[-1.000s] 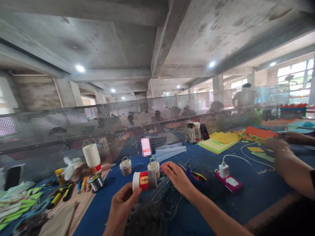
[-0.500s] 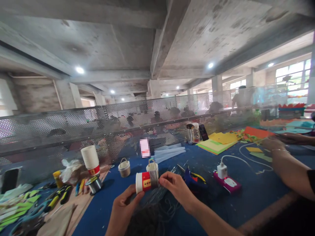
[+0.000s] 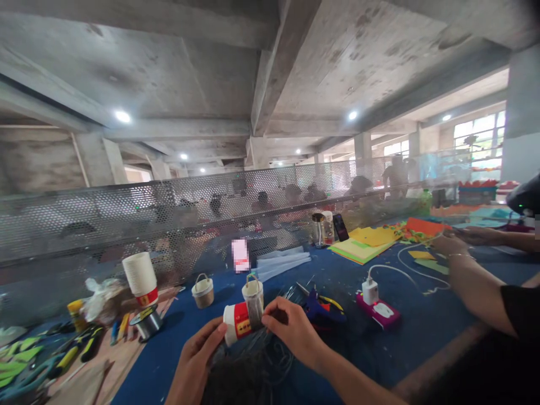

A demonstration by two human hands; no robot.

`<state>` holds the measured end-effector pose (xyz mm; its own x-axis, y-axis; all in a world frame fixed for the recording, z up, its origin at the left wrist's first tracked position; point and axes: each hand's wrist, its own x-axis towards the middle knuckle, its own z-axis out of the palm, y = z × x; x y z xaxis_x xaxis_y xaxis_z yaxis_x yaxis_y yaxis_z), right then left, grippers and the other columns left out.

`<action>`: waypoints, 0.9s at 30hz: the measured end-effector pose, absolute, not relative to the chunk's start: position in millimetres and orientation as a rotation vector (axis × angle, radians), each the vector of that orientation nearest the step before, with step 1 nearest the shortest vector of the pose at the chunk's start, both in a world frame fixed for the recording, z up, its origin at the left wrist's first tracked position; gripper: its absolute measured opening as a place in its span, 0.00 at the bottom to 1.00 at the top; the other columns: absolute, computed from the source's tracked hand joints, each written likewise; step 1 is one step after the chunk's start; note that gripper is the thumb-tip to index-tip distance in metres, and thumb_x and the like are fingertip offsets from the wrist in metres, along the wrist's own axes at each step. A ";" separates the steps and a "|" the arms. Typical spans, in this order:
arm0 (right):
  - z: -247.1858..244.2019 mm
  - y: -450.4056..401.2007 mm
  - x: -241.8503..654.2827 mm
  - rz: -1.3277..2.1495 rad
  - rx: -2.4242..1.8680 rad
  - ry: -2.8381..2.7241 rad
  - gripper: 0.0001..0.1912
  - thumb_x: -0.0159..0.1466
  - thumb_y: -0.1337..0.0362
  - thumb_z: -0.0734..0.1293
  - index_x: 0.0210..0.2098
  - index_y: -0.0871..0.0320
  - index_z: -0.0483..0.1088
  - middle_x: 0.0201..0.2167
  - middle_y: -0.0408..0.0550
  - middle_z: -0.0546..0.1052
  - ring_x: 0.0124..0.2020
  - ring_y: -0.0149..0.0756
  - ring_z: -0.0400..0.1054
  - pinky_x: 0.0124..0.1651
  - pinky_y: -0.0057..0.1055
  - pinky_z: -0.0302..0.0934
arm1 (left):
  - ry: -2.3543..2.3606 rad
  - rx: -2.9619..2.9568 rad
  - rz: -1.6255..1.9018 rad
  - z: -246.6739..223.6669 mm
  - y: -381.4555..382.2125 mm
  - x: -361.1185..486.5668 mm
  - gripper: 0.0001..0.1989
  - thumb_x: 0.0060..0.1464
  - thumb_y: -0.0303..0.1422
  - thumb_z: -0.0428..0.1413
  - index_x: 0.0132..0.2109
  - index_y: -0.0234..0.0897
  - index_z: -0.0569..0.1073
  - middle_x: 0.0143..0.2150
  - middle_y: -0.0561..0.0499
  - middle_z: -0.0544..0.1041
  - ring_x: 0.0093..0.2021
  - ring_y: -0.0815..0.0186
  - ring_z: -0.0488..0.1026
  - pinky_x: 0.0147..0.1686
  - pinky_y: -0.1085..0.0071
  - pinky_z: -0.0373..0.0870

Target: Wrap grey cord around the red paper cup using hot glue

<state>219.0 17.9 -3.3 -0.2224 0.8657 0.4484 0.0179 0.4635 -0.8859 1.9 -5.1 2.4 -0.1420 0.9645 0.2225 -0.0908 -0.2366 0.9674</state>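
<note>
A white paper cup with a red band (image 3: 237, 322) lies sideways over the blue table, grey cord wrapped round its right part. My left hand (image 3: 201, 347) grips the cup's left end between thumb and fingers. At the cup's right end, my right hand (image 3: 287, 326) pinches at the grey cord; the bit between the fingertips is too small to make out. Just behind stands a small white bucket with a handle (image 3: 253, 288), and another small bucket (image 3: 203, 292) stands to its left. Loose grey cord (image 3: 278, 360) lies below my right hand.
Stacked cups (image 3: 139, 273) and a wire spool (image 3: 147, 323) stand left, near pliers (image 3: 90, 343). Right are blue-handled pliers (image 3: 323, 308), a purple power strip (image 3: 378, 311) and coloured paper (image 3: 358, 247). A co-worker's arms (image 3: 476, 281) reach in at the right.
The view has shifted, so most things appear further left. The cup is tilted a little more, its right end higher. Both hands keep their hold.
</note>
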 end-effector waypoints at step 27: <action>3.6 21.4 227.1 0.956 -0.740 -1.664 0.07 0.64 0.61 0.66 0.39 0.57 0.74 0.32 0.43 0.76 0.34 0.34 0.69 0.39 0.28 0.61 | 1.150 1.238 1.566 -0.8 -3.1 1.1 0.20 0.43 0.44 0.67 0.40 0.34 0.82 0.33 0.49 0.82 0.36 0.58 0.77 0.35 0.71 0.74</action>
<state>227.1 21.4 3.6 -0.2771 0.8381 0.4699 0.0161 0.4930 -0.8699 1.1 -3.1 -0.8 -0.1875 0.9529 0.2386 -0.0574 -0.2531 0.9657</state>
